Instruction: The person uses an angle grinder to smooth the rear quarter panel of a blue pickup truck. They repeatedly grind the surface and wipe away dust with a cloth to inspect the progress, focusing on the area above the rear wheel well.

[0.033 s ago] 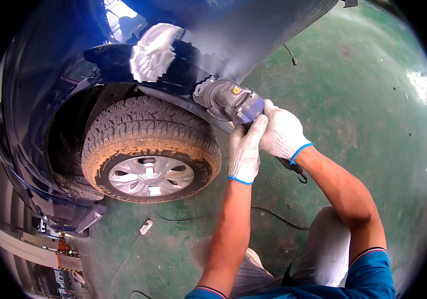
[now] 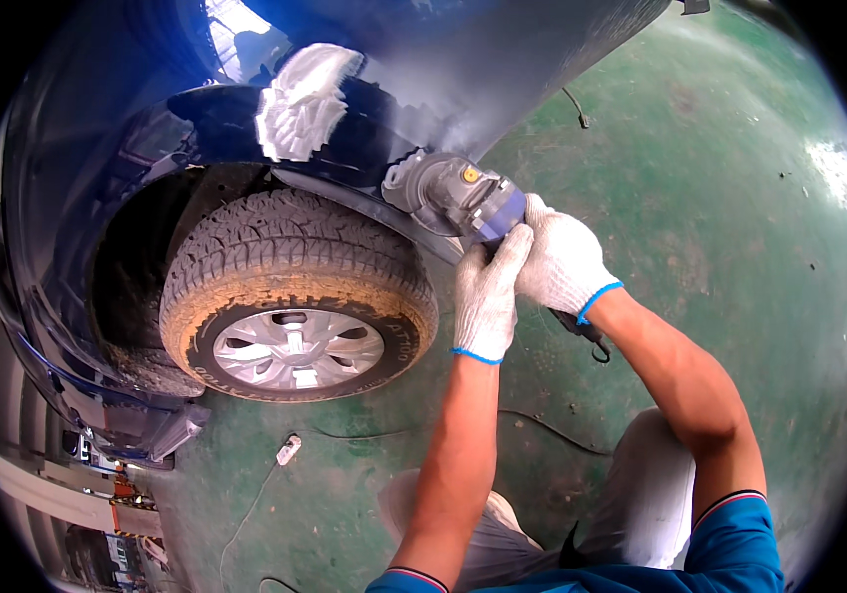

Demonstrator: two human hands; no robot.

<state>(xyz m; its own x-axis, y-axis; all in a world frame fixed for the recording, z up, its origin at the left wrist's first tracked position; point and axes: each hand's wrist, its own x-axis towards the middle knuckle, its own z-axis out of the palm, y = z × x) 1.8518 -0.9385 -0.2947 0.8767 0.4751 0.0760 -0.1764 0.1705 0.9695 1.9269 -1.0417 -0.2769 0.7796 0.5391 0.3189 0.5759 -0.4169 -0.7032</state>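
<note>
Both my hands, in white knit gloves with blue cuffs, are closed on an angle grinder point(image 2: 473, 198) with a grey head and a blue body. My left hand point(image 2: 488, 296) grips it from below and to the left. Wrapped around its body from the right is my right hand point(image 2: 564, 255). The grinder's head is against the dark blue car panel point(image 2: 364, 133), at a pale sanded spot just behind the wheel arch. A larger whitish bare patch point(image 2: 305, 104) lies on the panel above the tyre. The disc's face against the panel is hidden.
A muddy tyre point(image 2: 295, 227) with a silver rim point(image 2: 300, 348) stands left of my hands. On the green floor point(image 2: 720, 257) lie a white power socket point(image 2: 288, 450) with its cable and, farther off, a cable end point(image 2: 583, 121). Dust coats the panel beyond the grinder.
Almost nothing differs: the grinder has shifted very slightly, still against the same spot with both hands on it.
</note>
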